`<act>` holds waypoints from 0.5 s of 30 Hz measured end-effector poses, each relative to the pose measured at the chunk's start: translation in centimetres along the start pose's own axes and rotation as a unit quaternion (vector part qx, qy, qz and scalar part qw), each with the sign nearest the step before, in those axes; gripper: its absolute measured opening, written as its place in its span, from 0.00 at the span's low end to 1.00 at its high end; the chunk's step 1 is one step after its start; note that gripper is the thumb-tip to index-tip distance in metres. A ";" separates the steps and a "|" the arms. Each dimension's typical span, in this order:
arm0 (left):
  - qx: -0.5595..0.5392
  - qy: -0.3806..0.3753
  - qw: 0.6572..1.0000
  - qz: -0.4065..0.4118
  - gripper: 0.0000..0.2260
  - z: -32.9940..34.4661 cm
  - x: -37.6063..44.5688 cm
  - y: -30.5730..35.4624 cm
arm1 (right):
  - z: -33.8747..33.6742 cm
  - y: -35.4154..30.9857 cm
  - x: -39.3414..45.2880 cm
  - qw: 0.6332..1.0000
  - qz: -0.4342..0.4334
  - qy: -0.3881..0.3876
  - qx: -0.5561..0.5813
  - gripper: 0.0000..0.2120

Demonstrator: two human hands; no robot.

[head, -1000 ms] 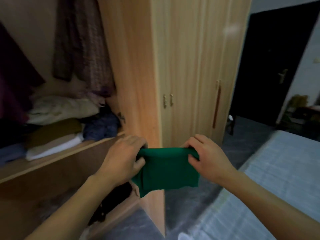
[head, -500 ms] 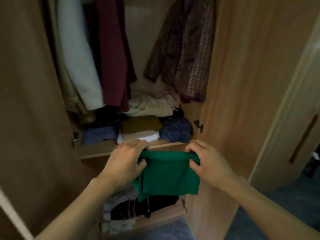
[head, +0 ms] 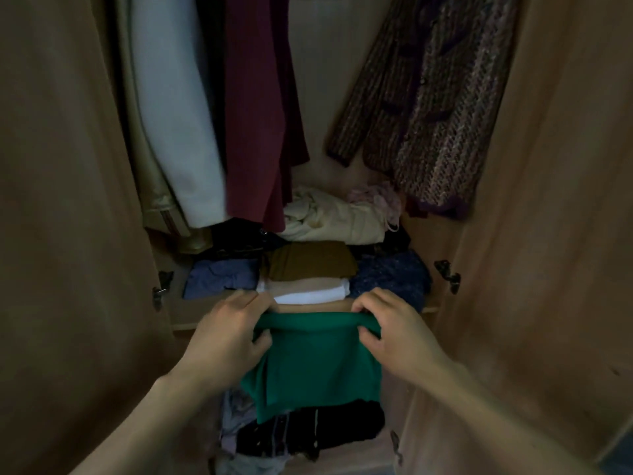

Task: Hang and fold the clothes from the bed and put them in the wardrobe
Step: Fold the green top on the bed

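The view has swung off the closed wardrobe doors and the bed, and now looks straight into the open wardrobe (head: 548, 234). Both hands carry the folded green garment (head: 318, 358) up to it: the left hand (head: 226, 334) pinches its top left corner, fingers curled over the fold, and the right hand (head: 394, 334) grips the top right corner the same way. The cloth hangs between them, in front of the shelf (head: 308, 307) edge and not yet resting on anything. Just beyond sits a folded stack, a brown piece (head: 311, 260) over a white one (head: 308, 296), with a blue piece (head: 219, 277) alongside. Dark clothes (head: 315, 430) lie in the compartment below. The folding looks done; placing it comes next, likely on that stack.
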State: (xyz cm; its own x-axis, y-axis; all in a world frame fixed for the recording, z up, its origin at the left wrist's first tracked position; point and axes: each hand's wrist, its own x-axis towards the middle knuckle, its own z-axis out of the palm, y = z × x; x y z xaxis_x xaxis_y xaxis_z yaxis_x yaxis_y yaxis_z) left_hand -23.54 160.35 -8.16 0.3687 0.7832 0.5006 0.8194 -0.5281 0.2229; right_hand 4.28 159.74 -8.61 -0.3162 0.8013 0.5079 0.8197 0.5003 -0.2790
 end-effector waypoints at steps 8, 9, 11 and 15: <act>0.008 -0.004 0.999 0.043 0.13 4.3 11.2 3.1 | -2.3 10.6 4.8 0.999 0.024 0.035 0.034 0.12; 0.006 -0.001 0.999 0.045 0.13 4.9 12.4 3.3 | -2.5 11.6 5.2 0.998 0.026 0.040 0.034 0.12; 0.006 -0.002 0.999 0.047 0.12 6.1 14.6 3.7 | -2.8 13.5 5.9 0.998 0.032 0.046 0.030 0.11; 0.001 -0.007 0.999 0.046 0.10 8.4 18.3 4.0 | -3.2 16.6 7.3 0.998 0.039 0.057 0.014 0.10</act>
State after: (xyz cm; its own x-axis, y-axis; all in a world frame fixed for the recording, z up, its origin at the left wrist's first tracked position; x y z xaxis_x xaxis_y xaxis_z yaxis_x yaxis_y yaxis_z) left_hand -9.81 175.34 -5.12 0.4484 0.7356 0.5078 0.7826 -0.5975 0.1746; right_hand 17.14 172.87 -6.94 -0.1952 0.7966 0.5722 0.8259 0.4481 -0.3421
